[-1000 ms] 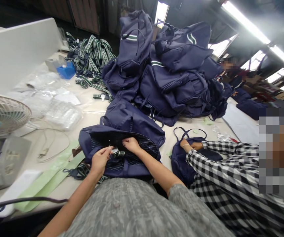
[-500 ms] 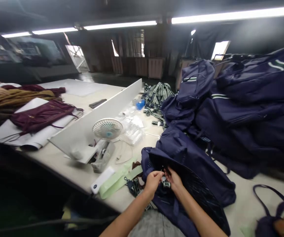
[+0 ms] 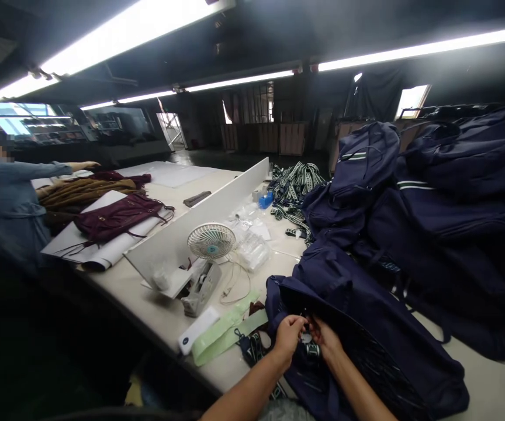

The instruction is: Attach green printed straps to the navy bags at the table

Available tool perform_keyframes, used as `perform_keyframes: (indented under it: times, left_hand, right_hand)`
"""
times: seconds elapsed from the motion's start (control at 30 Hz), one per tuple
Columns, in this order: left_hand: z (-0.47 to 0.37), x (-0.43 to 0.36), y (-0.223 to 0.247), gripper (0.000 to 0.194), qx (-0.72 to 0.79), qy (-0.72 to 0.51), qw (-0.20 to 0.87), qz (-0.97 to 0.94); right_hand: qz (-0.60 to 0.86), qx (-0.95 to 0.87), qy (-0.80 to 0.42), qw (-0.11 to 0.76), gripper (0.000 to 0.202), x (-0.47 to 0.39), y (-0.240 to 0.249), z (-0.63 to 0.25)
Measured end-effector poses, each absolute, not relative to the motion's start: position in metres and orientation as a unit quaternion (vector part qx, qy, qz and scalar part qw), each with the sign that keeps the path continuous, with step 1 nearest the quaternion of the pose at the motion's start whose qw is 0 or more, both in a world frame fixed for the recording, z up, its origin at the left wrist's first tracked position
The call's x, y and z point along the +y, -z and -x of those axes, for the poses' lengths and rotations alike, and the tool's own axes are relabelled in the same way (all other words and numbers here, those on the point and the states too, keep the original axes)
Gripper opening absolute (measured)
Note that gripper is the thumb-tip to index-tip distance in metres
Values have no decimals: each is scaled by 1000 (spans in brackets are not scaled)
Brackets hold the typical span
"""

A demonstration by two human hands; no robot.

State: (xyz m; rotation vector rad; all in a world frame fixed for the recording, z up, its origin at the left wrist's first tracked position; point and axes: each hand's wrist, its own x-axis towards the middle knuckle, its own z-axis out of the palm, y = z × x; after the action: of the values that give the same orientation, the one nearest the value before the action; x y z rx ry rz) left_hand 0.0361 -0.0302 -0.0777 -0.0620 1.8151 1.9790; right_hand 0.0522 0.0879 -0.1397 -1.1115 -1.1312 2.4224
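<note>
A navy bag (image 3: 358, 292) lies in front of me, its opening showing a dark lining. My left hand (image 3: 290, 337) is closed in a pinch at this opening. Close beside it, my right hand (image 3: 326, 337) has its fingers bent and pressed together. What the fingertips hold is too small and hidden to name. Just below and between the hands, a piece of lettered dark green and white strap (image 3: 312, 349) shows. A similar strap with a metal snap hook (image 3: 248, 344) lies on the table left of my left hand.
Navy bags (image 3: 458, 216) are heaped on the right; patterned straps (image 3: 298, 181) are piled behind. A fan (image 3: 211, 240), tape dispenser (image 3: 202, 286) and pale green strips (image 3: 224, 336) lie to the left. Beyond a low white divider (image 3: 208, 204), a person (image 3: 2, 199) reaches over maroon and brown bags.
The camera view has turned left and up, so the scene sits further right and lower, and the co-worker's body now shows. Both hands stay together at the bag's opening.
</note>
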Motion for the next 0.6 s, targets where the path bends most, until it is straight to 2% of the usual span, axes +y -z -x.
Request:
perform_keyframes:
  times: [0.13, 0.3, 0.4, 0.5, 0.6]
  left_hand:
    - [-34, -33, 72, 50, 644, -728, 233, 20]
    - [-32, -36, 57, 54, 661, -707, 251, 12]
    - [-28, -38, 58, 56, 679, -684, 267, -7]
    - [-20, -36, 66, 55, 709, -646, 279, -34]
    - [-16, -35, 73, 42, 752, -594, 277, -72]
  right_hand:
    - [365, -506, -776, 90, 11, 90, 130, -61]
    - [237, -817, -520, 72, 29, 89, 75, -80]
    - [277, -831, -478, 59, 24, 92, 59, -80]
    - [318, -828, -460, 42, 15, 103, 65, -76]
    - [342, -813, -471, 25, 14, 113, 76, -75]
